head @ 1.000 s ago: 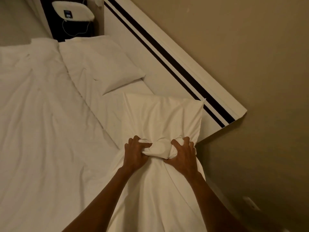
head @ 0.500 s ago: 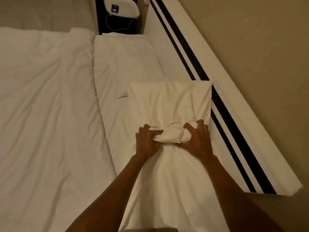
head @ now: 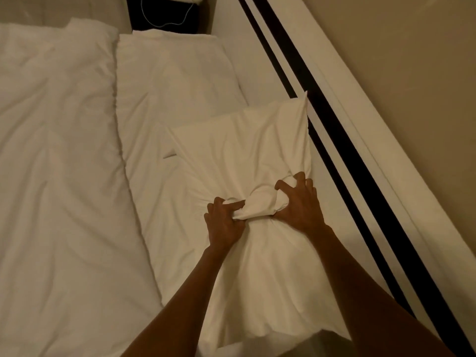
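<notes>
A white pillow [head: 247, 150] in a white case lies at the head of the bed, next to the headboard. Both my hands clutch its middle and bunch the cloth into a knot between them. My left hand [head: 222, 222] grips the left side of the bunch with curled fingers. My right hand [head: 298, 202] grips the right side, fingertips dug into the fabric. The near half of the pillow [head: 270, 292] bulges toward me between my forearms.
A second white pillow [head: 175, 81] lies flat farther along the bed. A rumpled white duvet [head: 59, 176] covers the left. The white headboard [head: 386, 140] with two black stripes runs diagonally on the right, against a beige wall [head: 412, 47]. A dark nightstand [head: 167, 16] with a white cable stands at the top.
The view has swung right and closer, so the headboard now runs steeper across the frame. Both hands keep their hold on the bunched pillow middle and carried it nearer the headboard.
</notes>
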Demonstrator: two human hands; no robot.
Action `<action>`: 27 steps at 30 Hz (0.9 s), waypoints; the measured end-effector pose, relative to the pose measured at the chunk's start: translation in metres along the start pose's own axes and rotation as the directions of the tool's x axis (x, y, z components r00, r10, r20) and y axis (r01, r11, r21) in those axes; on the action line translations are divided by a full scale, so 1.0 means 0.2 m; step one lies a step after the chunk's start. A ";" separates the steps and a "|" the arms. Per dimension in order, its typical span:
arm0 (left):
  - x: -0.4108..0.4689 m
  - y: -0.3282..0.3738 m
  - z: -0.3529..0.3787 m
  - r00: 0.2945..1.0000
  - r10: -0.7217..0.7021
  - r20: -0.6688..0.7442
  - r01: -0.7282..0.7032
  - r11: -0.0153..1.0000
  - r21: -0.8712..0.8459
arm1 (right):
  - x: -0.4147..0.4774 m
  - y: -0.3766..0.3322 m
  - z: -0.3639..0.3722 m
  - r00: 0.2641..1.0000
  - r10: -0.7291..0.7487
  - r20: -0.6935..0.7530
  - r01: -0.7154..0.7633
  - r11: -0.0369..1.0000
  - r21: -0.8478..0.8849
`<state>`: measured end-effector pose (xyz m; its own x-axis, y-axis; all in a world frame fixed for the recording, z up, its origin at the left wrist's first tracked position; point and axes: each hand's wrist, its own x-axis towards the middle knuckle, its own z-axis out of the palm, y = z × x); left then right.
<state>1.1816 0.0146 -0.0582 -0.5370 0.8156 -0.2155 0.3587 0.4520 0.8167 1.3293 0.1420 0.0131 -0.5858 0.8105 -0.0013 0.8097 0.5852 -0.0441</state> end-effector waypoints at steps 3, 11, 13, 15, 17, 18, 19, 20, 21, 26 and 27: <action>0.10 -0.12 0.06 0.999 -0.040 0.016 0.039 0.999 0.010 | 0.08 0.00 0.16 0.999 0.003 0.044 -0.003 1.000 0.002; 0.28 -0.37 0.16 0.961 -0.236 0.142 0.237 0.972 0.015 | 0.24 -0.05 0.52 0.975 0.051 0.216 -0.065 0.996 0.061; 0.29 -0.45 0.19 0.937 -0.254 0.240 0.205 0.955 0.214 | 0.25 -0.06 0.59 0.973 0.067 0.222 -0.080 0.996 0.049; 0.31 -0.52 0.18 0.915 -0.215 0.343 0.044 0.895 0.444 | 0.25 -0.07 0.64 0.970 0.107 0.217 -0.107 0.994 -0.011; 0.34 -0.54 0.15 0.921 -0.122 0.370 -0.075 0.876 0.476 | 0.25 -0.09 0.66 0.961 0.139 0.239 -0.116 0.987 -0.108; 0.36 -0.53 0.13 0.932 -0.062 0.356 -0.111 0.888 0.445 | 0.25 -0.10 0.67 0.952 0.159 0.262 -0.127 0.983 -0.136; 0.38 -0.52 0.12 0.946 -0.004 0.325 -0.134 0.906 0.401 | 0.24 -0.10 0.68 0.943 0.185 0.276 -0.151 0.979 -0.139; 0.40 -0.50 0.11 0.960 0.062 0.274 -0.163 0.918 0.361 | 0.22 -0.11 0.69 0.936 0.213 0.281 -0.186 0.975 -0.119; 0.43 -0.49 0.12 0.965 0.135 0.223 -0.207 0.915 0.345 | 0.19 -0.12 0.71 0.932 0.242 0.271 -0.227 0.970 -0.084; 0.49 -0.54 0.15 0.876 0.165 0.453 -0.405 0.761 0.507 | -0.09 -0.05 0.80 0.814 0.417 0.404 -0.465 0.885 0.023; 0.48 -0.58 0.16 0.842 0.109 0.529 -0.431 0.725 0.537 | -0.16 -0.02 0.82 0.772 0.448 0.450 -0.507 0.862 0.012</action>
<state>1.1122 0.0528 -0.1905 -0.0090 0.9266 -0.3758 0.9020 0.1698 0.3970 1.3390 0.1083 -0.1509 -0.1052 0.8763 -0.4702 0.9945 0.0929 -0.0493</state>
